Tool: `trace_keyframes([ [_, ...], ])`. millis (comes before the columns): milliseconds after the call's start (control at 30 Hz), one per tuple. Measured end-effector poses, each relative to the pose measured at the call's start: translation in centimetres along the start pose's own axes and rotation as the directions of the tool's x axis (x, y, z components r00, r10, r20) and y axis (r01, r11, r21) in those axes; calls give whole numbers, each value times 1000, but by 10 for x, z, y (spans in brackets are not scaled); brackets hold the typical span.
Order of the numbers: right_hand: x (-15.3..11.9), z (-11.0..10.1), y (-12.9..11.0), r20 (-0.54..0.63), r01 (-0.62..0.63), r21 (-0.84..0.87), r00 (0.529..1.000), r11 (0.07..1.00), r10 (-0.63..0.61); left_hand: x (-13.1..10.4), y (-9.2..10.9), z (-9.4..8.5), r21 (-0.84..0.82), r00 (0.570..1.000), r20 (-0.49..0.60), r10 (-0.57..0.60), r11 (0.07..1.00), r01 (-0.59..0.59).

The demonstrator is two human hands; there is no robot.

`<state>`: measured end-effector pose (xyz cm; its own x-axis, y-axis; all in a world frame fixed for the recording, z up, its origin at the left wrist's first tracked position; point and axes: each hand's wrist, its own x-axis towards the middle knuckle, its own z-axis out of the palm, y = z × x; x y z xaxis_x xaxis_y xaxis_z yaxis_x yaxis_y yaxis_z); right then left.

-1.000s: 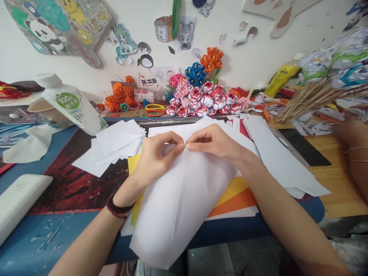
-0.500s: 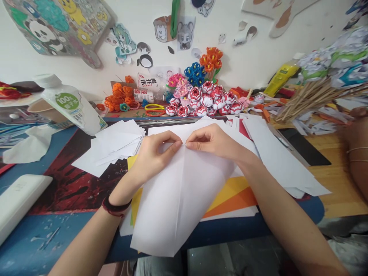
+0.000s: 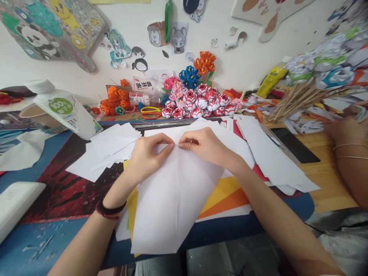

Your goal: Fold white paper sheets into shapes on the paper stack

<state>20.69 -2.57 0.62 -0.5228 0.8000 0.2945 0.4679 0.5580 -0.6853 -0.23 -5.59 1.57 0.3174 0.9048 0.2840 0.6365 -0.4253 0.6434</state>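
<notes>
A white sheet of paper (image 3: 163, 214) with a crease down its middle hangs toward me, its lower end past the table's front edge. My left hand (image 3: 149, 157) pinches its top edge just left of the crease. Close beside it, my right hand (image 3: 205, 147) pinches the same edge just right of the crease. The fingertips are a small gap apart. Under the sheet lie yellow paper (image 3: 221, 189) and orange paper (image 3: 227, 205), partly hidden by it.
Loose white squares (image 3: 106, 149) lie to the left, long white sheets (image 3: 270, 153) to the right. A white bottle (image 3: 66, 109) leans at back left. Red-and-white paper flowers (image 3: 198, 101) line the wall. Another person's arm (image 3: 352, 153) is at far right, near a black phone (image 3: 296, 145).
The whole view has shifted slightly, so most things appear further left. Both hands keep their pinch on the sheet. The other person's hand at right has come further into view.
</notes>
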Motion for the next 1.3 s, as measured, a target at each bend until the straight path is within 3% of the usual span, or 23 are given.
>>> trace_keyframes([
  [200,2,5,-7,-127,41,-374,987,927,-94,8,-19,-1,98,996,-69,-58,993,65],
  [467,9,3,32,-147,-59,-487,989,872,-15,19,-50,15,184,965,-173,-198,956,229],
  [733,14,24,60,-231,-191,-394,967,899,104,23,-56,31,253,939,-186,-291,909,332],
  [933,14,31,68,-267,-175,-309,959,935,91,23,-51,31,380,944,-177,-277,866,325],
  [1300,11,29,78,-226,-102,-196,972,975,56,22,-52,31,417,948,-138,-286,852,317],
])
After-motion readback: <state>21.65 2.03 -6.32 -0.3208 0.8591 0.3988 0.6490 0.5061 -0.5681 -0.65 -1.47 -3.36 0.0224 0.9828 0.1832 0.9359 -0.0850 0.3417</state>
